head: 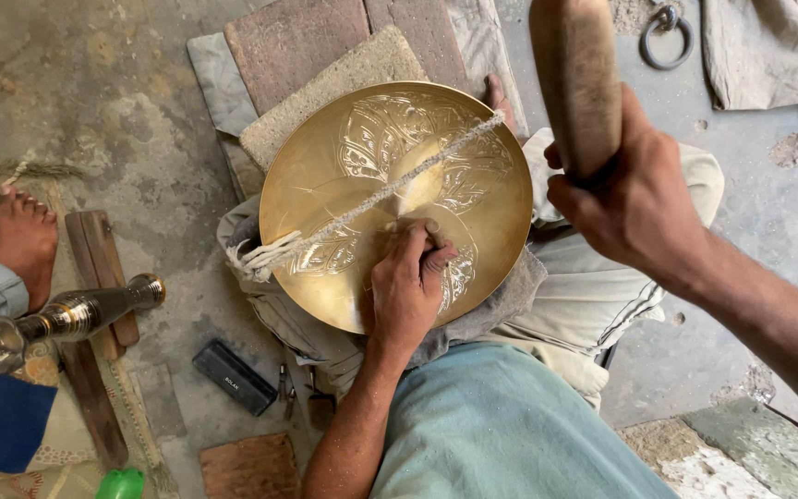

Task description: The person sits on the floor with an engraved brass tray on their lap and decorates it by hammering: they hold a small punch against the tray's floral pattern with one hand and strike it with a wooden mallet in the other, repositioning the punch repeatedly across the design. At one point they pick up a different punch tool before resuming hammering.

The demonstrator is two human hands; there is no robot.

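Brass dish (325,194), round and engraved with floral motifs, lying across the person's lap on grey cloth (501,305), a frayed cord (362,211) stretched over its face. Left hand (406,282) closed on a small tool pressed to the dish; the tool itself is mostly hidden. Right hand (634,199), raised beside the rim, fully wrapped around a wooden mallet (576,79). Far left: another person's foot (22,242) and a metal vase (57,319).
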